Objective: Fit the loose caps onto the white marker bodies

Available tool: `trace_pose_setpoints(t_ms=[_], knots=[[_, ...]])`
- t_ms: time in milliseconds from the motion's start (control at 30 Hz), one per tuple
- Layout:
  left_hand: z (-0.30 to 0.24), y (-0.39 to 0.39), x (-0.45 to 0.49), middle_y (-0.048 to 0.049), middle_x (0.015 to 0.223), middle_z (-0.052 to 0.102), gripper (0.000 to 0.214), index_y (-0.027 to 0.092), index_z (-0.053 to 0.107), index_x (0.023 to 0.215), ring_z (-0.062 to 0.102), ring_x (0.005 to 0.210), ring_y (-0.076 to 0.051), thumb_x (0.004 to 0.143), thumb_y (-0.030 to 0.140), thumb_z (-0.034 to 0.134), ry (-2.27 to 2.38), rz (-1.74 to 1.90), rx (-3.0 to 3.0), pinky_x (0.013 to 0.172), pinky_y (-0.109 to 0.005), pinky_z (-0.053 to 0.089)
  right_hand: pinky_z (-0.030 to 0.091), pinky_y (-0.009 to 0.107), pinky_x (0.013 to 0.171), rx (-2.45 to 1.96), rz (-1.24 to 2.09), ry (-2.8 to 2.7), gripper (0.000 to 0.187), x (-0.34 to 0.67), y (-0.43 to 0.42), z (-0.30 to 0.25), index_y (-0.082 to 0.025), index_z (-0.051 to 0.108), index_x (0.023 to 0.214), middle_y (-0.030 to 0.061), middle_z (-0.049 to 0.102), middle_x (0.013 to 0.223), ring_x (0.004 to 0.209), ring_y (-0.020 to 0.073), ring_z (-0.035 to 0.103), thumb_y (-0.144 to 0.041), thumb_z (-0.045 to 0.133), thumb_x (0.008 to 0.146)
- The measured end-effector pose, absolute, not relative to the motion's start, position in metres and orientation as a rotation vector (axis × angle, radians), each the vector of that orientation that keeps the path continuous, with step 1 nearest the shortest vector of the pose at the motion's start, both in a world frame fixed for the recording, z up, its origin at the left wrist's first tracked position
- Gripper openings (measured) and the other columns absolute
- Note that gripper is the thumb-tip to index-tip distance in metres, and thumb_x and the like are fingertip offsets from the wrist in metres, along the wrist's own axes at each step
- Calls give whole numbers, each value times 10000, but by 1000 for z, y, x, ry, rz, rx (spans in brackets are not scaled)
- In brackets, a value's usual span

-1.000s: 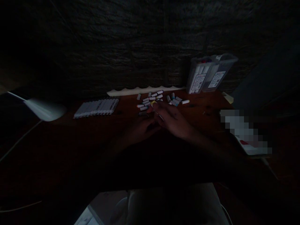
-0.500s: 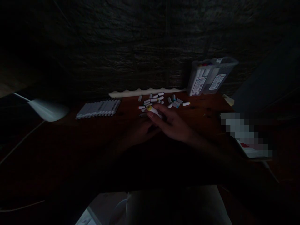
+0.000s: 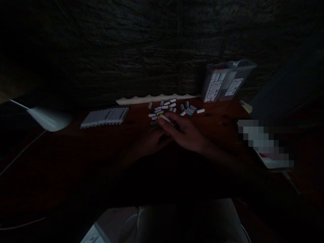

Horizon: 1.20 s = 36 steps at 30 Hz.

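The scene is very dark. My right hand (image 3: 186, 133) reaches over a reddish wooden table (image 3: 76, 145) and pinches a white marker cap with a yellow end (image 3: 164, 117) between thumb and fingers. My left hand (image 3: 149, 140) lies in shadow just left of and under the right one; its fingers seem curled, and what they hold is hidden. Just beyond both hands lies a scatter of several white marker caps (image 3: 174, 107) with coloured ends.
A row of white markers (image 3: 105, 116) lies side by side at the left. Two clear plastic marker boxes (image 3: 225, 81) stand at the back right against a dark wall. A white lamp head (image 3: 49, 118) sits far left. A blurred white object (image 3: 265, 141) lies at the right.
My right hand picked a yellow-ended cap out of the pile and drew it slightly toward my left hand. The left hand stayed put.
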<state>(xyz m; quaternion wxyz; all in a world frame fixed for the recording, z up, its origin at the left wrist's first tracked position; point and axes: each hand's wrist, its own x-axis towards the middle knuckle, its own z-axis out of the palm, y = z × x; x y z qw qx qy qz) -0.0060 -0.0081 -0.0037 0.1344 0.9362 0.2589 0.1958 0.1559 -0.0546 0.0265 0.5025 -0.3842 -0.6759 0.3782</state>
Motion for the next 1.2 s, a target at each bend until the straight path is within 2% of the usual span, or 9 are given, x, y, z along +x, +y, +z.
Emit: trace_pose_setpoints(t_ms=[233,600,1000,1200], knots=[[-7,-7,-8,-114,1121,666,230,158,644,1064,626,1044,-255,890,286,566,744,559,2729,909,-429,522,472,262,769,-931,930,-1649,263,156,-56,30,-184,614,971,0,637,848,809,122,599,-418,498,943],[-5,-7,-6,-109,1120,674,226,157,650,1057,632,1038,-249,885,278,569,761,548,2714,898,-397,525,463,263,770,-937,949,-1664,272,156,-56,30,-172,619,970,5,640,852,812,123,603,-411,492,947],[-4,-8,-8,-114,1084,682,230,155,648,1052,636,1025,-261,895,287,543,783,519,2714,886,-419,529,465,251,795,-887,950,-1645,237,155,-57,30,-166,627,961,9,641,878,840,124,606,-374,514,940],[-11,-5,-9,-115,1148,662,289,154,617,1142,627,1066,-260,892,286,554,778,557,2704,905,-415,526,468,255,810,-902,924,-1660,241,154,-57,29,-174,634,962,11,649,891,862,130,609,-383,517,938]])
